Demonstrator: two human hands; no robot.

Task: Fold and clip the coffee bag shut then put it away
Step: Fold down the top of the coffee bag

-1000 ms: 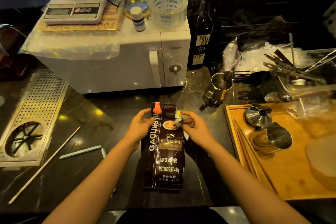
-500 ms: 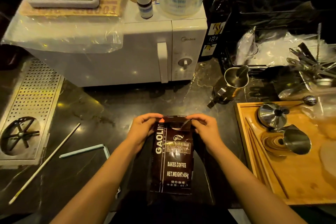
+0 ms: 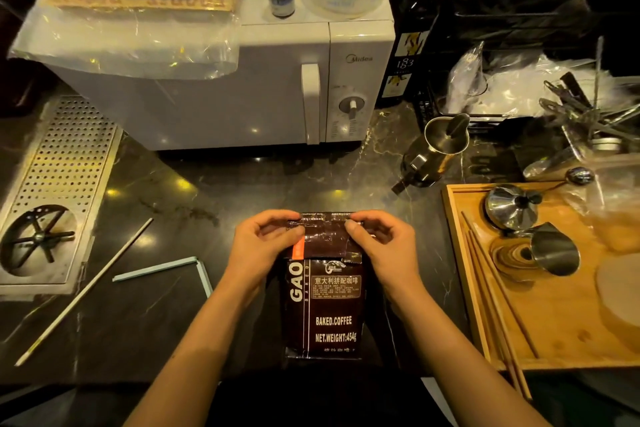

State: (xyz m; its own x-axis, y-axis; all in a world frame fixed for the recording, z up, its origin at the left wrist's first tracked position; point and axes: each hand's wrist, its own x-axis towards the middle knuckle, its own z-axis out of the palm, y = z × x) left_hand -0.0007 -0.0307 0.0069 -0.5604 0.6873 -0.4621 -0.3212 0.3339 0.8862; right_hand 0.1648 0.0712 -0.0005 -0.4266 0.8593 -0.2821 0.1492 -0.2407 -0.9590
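Note:
A dark brown coffee bag [image 3: 325, 305] with white lettering lies flat on the black counter in front of me. Its top is rolled down toward me, so the fold covers the upper part of the label. My left hand [image 3: 263, 246] pinches the left end of the fold. My right hand [image 3: 381, 246] pinches the right end. A pale blue hinged bag clip [image 3: 166, 267] lies open on the counter to the left of the bag, apart from both hands.
A white microwave [image 3: 277, 90] stands behind the bag, with a scale, a small bottle and a tape roll on top. A perforated metal drip tray [image 3: 59, 184] is at left, beside a long thin stick [image 3: 86, 291]. A metal pitcher [image 3: 436, 149] and a wooden tray [image 3: 464, 288] with steel tools sit at right.
Both hands have rolled the bag's top further down toward me, hiding more of the label. The camera has moved closer and tilted down.

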